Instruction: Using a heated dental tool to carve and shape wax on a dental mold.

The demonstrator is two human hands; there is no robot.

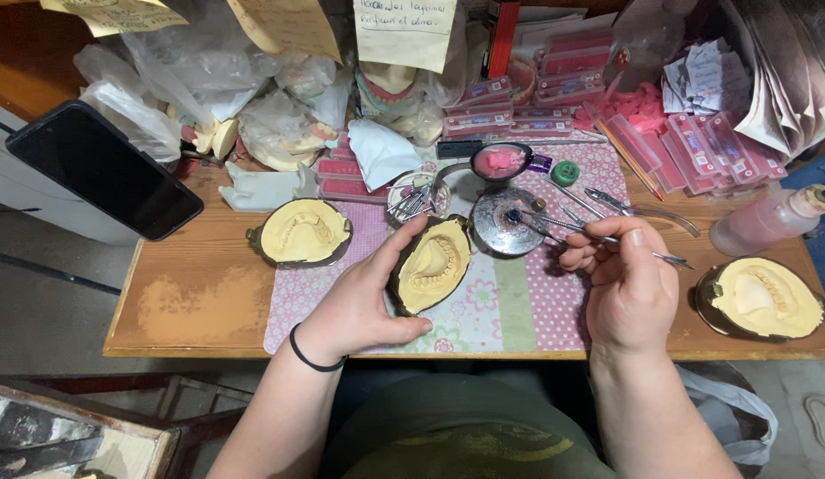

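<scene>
Even, soft light from above; faint shadows under the hands. Mild glare on the metal dish [505,220]. Edges beyond it bend slightly; focus sharp.

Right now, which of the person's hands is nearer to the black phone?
Left. The left hand is around a mould flask mid-table, well right of the black phone; the right hand, holding a thin metal tool, is farther right.

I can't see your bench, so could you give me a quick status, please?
Left hand holding yellow dental cast, tilted. Right hand gripping metal tool. Nothing between them.
</scene>
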